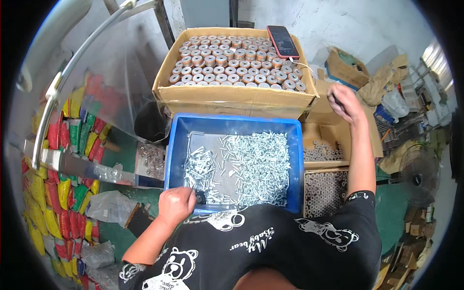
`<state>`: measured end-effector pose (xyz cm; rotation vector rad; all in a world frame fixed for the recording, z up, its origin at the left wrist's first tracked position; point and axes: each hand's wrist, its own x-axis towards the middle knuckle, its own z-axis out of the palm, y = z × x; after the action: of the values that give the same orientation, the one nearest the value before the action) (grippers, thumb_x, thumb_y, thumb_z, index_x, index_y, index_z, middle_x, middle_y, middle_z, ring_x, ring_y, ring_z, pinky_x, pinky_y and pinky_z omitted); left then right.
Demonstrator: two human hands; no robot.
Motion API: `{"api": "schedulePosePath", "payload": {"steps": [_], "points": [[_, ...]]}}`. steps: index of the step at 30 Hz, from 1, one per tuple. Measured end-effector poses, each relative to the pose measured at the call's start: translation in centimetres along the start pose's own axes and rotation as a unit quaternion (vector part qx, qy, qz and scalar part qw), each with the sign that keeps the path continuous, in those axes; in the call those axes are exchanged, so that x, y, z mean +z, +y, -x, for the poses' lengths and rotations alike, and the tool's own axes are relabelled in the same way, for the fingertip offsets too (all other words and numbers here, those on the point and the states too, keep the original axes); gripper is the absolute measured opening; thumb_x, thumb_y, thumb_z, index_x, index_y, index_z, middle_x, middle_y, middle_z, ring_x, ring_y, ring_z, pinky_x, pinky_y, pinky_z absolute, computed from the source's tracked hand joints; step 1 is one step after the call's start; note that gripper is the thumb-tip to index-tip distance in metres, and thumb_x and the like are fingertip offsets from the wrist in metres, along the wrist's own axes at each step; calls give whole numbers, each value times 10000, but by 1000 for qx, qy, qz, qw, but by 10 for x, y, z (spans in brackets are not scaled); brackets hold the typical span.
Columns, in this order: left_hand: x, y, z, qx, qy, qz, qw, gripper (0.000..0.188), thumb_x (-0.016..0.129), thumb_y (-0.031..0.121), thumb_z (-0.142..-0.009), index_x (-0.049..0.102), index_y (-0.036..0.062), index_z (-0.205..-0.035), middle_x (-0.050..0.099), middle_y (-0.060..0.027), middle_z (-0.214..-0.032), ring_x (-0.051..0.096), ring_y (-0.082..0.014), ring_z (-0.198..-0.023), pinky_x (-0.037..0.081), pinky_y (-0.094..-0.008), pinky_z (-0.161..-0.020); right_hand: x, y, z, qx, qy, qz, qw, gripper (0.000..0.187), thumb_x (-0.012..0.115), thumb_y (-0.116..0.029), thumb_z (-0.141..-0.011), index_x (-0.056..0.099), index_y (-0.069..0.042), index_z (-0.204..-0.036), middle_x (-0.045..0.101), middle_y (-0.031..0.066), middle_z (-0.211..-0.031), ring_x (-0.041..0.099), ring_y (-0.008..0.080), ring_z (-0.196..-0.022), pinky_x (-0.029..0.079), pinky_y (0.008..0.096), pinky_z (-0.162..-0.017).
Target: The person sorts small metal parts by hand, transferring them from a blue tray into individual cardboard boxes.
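A blue plastic bin [234,119] stands in front of me with many loose silver screws [263,164], heaped mostly on its right side with a smaller pile on the left. My left hand [176,205] is closed at the bin's near left corner, and a small dark patch shows beside its fingers; what it holds is hidden. Raised over the right side, my right hand [344,102] has its fingers curled in, and anything inside them is hidden. Behind the bin, a cardboard box [237,94] is packed with rows of round metal-ended spools [233,63]. An L-shaped rod [195,133] lies in the bin's far left corner.
A phone [282,42] with a white cable rests on the box's far right corner. Right of the bin are an open carton [328,121] and a box of small ring-shaped parts [325,191]. A curved metal rail [72,67] and colourful sacks [65,193] stand left; a fan [418,169] is right.
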<state>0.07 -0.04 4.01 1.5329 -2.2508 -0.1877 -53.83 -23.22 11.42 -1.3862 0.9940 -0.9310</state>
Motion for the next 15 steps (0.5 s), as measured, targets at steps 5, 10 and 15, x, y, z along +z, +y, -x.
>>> {"api": "schedulePosePath", "payload": {"steps": [5,10,15], "points": [[8,-10,8,7,34,25,999,258,638,171,-835,553,49,-623,575,-146,-611,599,-356,-577,473,-474,-537,203,-68,-125,-184,2,406,895,386,631,-321,-904,669,1,-1114,706,106,-975,655,207,-838,521,362,-779],[13,-21,15,23,49,77,996,233,630,175,-835,584,44,-648,605,-157,-636,613,-361,-599,490,-469,-565,265,-11,-260,44,67,647,759,626,656,-530,-823,687,19,-1121,669,226,-1177,630,385,-1117,487,447,-973],[17,-24,23,31,45,108,993,236,603,212,-816,612,48,-647,625,-162,-634,631,-355,-599,512,-468,-578,245,-9,-266,-30,84,641,762,597,637,-531,-836,717,55,-913,704,254,-922,685,363,-884,519,451,-806]]}}
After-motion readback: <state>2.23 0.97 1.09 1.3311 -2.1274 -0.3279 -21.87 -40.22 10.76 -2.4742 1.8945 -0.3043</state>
